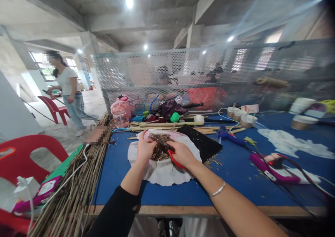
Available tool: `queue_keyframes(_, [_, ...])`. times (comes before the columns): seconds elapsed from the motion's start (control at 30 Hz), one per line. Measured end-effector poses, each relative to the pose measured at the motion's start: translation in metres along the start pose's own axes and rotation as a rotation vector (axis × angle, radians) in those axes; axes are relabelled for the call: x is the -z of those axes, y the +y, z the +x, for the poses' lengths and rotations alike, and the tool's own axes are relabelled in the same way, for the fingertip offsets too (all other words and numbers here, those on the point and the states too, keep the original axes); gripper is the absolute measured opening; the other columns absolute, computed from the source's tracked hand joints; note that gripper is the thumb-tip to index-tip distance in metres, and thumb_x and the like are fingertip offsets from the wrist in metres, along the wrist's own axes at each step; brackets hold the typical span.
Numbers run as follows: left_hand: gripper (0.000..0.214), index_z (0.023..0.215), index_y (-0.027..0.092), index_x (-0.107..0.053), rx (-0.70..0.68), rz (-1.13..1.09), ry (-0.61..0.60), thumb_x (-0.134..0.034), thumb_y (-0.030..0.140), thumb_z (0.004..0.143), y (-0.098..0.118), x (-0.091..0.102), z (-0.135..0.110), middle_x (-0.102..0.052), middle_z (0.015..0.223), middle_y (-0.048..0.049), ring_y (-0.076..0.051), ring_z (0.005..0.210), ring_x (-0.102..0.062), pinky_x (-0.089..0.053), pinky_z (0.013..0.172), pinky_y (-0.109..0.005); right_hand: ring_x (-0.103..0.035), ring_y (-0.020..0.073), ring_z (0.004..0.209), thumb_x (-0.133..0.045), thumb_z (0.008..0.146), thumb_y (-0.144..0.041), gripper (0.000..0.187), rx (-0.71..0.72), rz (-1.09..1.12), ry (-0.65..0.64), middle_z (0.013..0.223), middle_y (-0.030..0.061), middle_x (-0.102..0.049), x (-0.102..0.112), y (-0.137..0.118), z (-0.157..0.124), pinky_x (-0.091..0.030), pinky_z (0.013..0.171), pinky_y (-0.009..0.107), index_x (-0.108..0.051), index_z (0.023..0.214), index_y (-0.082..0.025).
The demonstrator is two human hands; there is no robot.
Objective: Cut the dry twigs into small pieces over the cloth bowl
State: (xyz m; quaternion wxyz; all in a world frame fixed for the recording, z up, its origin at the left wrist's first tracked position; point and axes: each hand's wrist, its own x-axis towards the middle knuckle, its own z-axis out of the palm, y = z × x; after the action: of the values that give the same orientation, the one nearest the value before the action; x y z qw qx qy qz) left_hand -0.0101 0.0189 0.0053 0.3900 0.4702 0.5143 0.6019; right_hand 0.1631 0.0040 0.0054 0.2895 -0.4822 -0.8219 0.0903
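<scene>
Right hand grips scissors; left hand just beside blades, above wood chips.

Bare table left of and in front of the white cloth; clutter behind and to the right.
A bare strip of table lies between the cloth and the stick bundle to its left; another runs in front of it. A black mat touches its far right rim, bamboo rods lie just behind, and a mesh screen closes that side. To its right a glue gun and cables cross the table. Above it the curled left hand and the right hand gripping scissors fill the middle.
</scene>
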Motion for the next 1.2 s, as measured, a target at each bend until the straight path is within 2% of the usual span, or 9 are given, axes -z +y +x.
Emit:
queue_keyframes(0.27, [0.079, 0.131, 0.009, -0.035, 0.04, 0.148, -0.011, -0.068, 0.011, 0.058, 0.007, 0.002, -0.001, -0.065, 0.064, -0.0004, -0.012, 0.057, -0.059, -0.043, 0.057, -0.021, -0.061, 0.0192, 0.093, -0.05, 0.075, -0.014, 0.035, -0.016, 0.0, -0.065, 0.1, 0.0051, -0.068, 0.0, 0.004, 0.002, -0.044, 0.08, 0.026, -0.063, 0.106, -0.023])
queue_keyframes(0.4, [0.05, 0.115, 0.011, -0.056, -0.034, 0.382, -0.056, -0.064, 0.019, 0.066, 0.011, 0.013, 0.004, -0.067, 0.068, -0.0038, -0.015, 0.062, -0.061, -0.045, 0.063, -0.024, -0.059, 0.0215, 0.102, -0.05, 0.074, -0.015, 0.041, -0.053, -0.053, -0.063, 0.113, 0.0046, -0.064, 0.003, 0.009, 0.004, -0.044, 0.086, 0.03, -0.06, 0.112, -0.024])
queue_keyframes(0.5, [0.029, 0.1, 0.014, -0.067, -0.148, 0.597, -0.067, -0.058, 0.027, 0.075, 0.013, 0.025, 0.008, -0.069, 0.091, -0.0099, -0.02, 0.084, -0.062, -0.044, 0.079, -0.029, -0.056, 0.023, 0.107, -0.051, 0.073, -0.016, 0.043, -0.046, -0.02, -0.039, 0.117, 0.0058, -0.061, 0.004, 0.017, 0.007, -0.043, 0.091, 0.034, -0.059, 0.115, -0.022])
queue_keyframes(0.6, [0.028, 0.099, 0.014, -0.068, -0.168, 0.795, -0.06, -0.056, 0.028, 0.078, 0.011, 0.03, 0.01, -0.066, 0.103, -0.0132, -0.023, 0.096, -0.059, -0.04, 0.087, -0.032, -0.056, 0.0228, 0.106, -0.05, 0.073, -0.016, 0.043, -0.055, 0.049, 0.022, 0.117, 0.0078, -0.062, 0.003, 0.028, 0.011, -0.043, 0.092, 0.035, -0.06, 0.115, -0.019])
queue_keyframes(0.77, [0.032, 0.103, 0.017, -0.066, -0.185, 0.875, -0.207, -0.064, 0.024, 0.072, 0.005, 0.019, 0.007, -0.064, 0.108, -0.0116, -0.021, 0.1, -0.057, -0.039, 0.089, -0.028, -0.058, 0.022, 0.103, -0.049, 0.073, -0.013, 0.045, -0.071, 0.098, 0.098, 0.114, 0.0077, -0.063, 0.003, 0.038, 0.014, -0.043, 0.092, 0.036, -0.058, 0.117, -0.018])
queue_keyframes(0.87, [0.031, 0.107, 0.017, -0.064, -0.234, 0.888, -0.112, -0.055, 0.024, 0.078, 0.006, 0.021, 0.008, -0.062, 0.111, -0.0119, -0.02, 0.101, -0.056, -0.038, 0.09, -0.028, -0.058, 0.0212, 0.102, -0.049, 0.073, -0.013, 0.044, -0.062, 0.117, 0.103, 0.113, 0.0072, -0.063, 0.003, 0.04, 0.014, -0.043, 0.092, 0.035, -0.059, 0.116, -0.019])
queue_keyframes(0.97, [0.031, 0.106, 0.013, -0.064, -0.158, 0.971, 0.002, -0.049, 0.021, 0.08, 0.009, 0.035, 0.014, -0.064, 0.105, -0.0145, -0.021, 0.097, -0.058, -0.039, 0.086, -0.029, -0.059, 0.0211, 0.1, -0.049, 0.072, -0.012, 0.044, -0.073, 0.118, 0.127, 0.111, 0.0079, -0.064, 0.003, 0.039, 0.014, -0.043, 0.091, 0.034, -0.06, 0.114, -0.018])
queue_keyframes(1.1, [0.026, 0.09, 0.014, -0.068, 0.006, 1.073, -0.164, -0.057, 0.032, 0.074, 0.008, 0.051, 0.018, -0.069, 0.09, -0.0126, -0.022, 0.083, -0.061, -0.041, 0.072, -0.027, -0.061, 0.019, 0.089, -0.049, 0.072, -0.011, 0.043, -0.087, 0.115, 0.144, 0.102, 0.0064, -0.067, 0.002, 0.038, 0.014, -0.045, 0.085, 0.032, -0.06, 0.114, -0.019])
queue_keyframes(1.2, [0.023, 0.078, 0.015, -0.068, 0.049, 1.161, -0.335, -0.067, 0.034, 0.065, 0.005, 0.049, 0.016, -0.069, 0.077, -0.0099, -0.02, 0.073, -0.061, -0.039, 0.062, -0.025, -0.061, 0.0179, 0.082, -0.05, 0.072, -0.013, 0.044, -0.083, 0.119, 0.126, 0.097, 0.0057, -0.067, 0.001, 0.038, 0.013, -0.047, 0.079, 0.031, -0.059, 0.114, -0.019])
